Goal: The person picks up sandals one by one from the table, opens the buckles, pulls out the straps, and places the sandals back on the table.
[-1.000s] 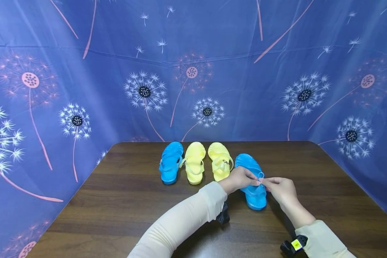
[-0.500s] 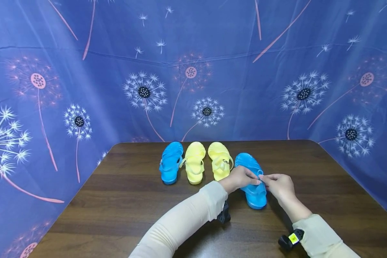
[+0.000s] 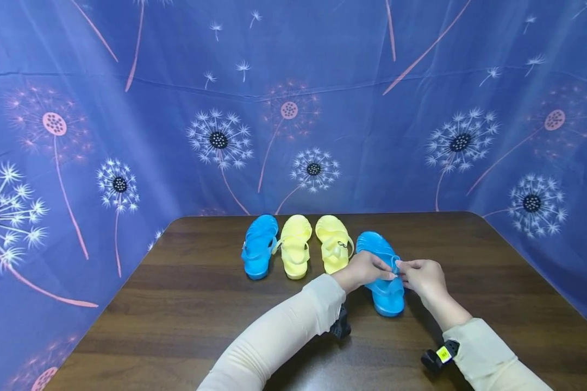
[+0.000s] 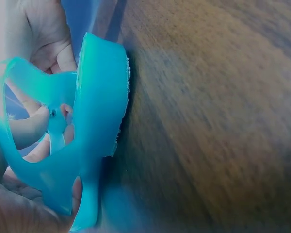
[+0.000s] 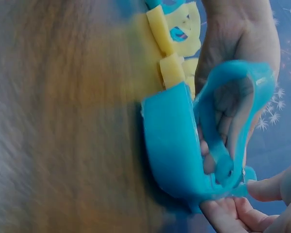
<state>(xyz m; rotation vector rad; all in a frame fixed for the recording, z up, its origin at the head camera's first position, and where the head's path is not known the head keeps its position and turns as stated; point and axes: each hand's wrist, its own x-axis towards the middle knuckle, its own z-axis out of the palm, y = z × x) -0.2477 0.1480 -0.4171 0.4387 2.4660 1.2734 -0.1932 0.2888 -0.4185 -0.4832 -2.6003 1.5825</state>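
A blue sandal [image 3: 388, 303] stands on the table, toe pointing away, and both hands are at its ankle strap. My left hand [image 3: 363, 270] reaches across from the left and pinches the strap near its fastening. From the right, my right hand [image 3: 426, 279] pinches the strap's end between thumb and fingers; the right wrist view shows its thumb [image 5: 267, 188] on the strap end. The strap [image 5: 260, 82] arches above the heel. In the left wrist view a small dark fastening [image 4: 53, 113] shows beside a fingertip. Fingers partly hide the fastening.
Left of the hands stand a yellow sandal [image 3: 330, 228], a second yellow sandal [image 3: 295, 231] and another blue sandal [image 3: 261, 233], all in a row. The brown wooden table [image 3: 176, 315] runs to a blue dandelion-print cloth [image 3: 362, 103] behind. A black device [image 3: 440, 355] sits on the right wrist.
My right hand has shifted slightly up and away from the left fingers, still at the strap. The left hand stays where it was. The sandals keep their places.
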